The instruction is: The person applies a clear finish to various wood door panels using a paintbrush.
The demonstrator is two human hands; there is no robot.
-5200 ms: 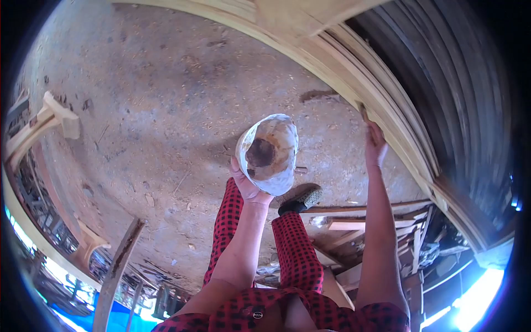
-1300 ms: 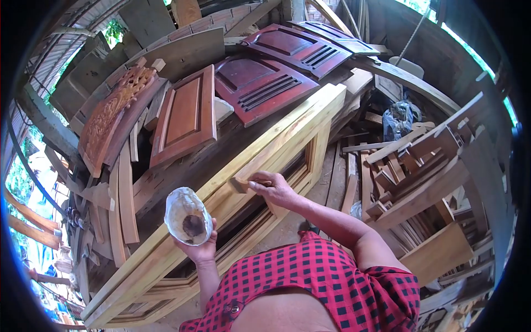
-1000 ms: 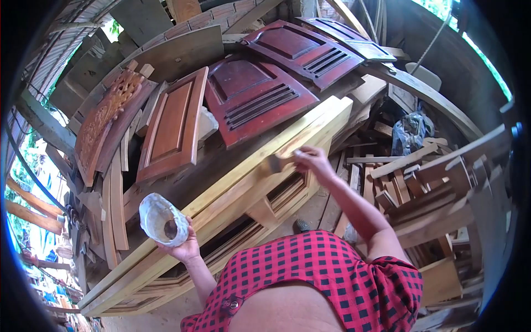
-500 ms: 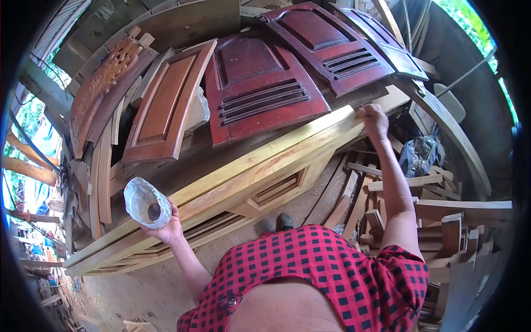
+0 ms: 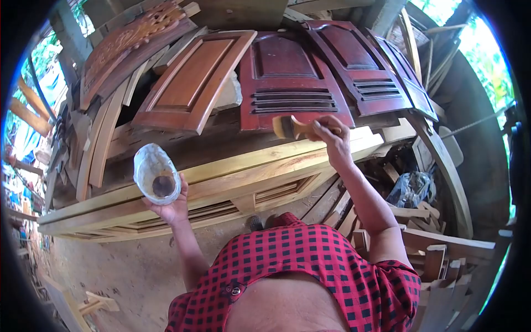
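Note:
My left hand [image 5: 172, 209] is wrapped round a whitish, cut-open container [image 5: 148, 166] with a little dark liquid [image 5: 163, 186] at its bottom. In my right hand [image 5: 333, 138] is a paintbrush [image 5: 301, 129], held by its wooden handle with the bristles pointing left. The brush is in the air above a long pale wooden door [image 5: 243, 171] standing on its edge in front of me. Its light top edge runs from the lower left to the right, below both hands. Louvred slats show on the side of the door facing me.
Dark red louvred panels [image 5: 296, 113] and a brown panel [image 5: 191, 77] lean behind the pale door. A carved board [image 5: 130, 44] stands at the far left. Wood offcuts [image 5: 437, 260] and a plastic bag [image 5: 410, 188] lie to my right.
My right hand has lifted off the right end of the door's top edge and moved left, bringing the brush into clear sight. The view has shifted; my left hand still holds the container.

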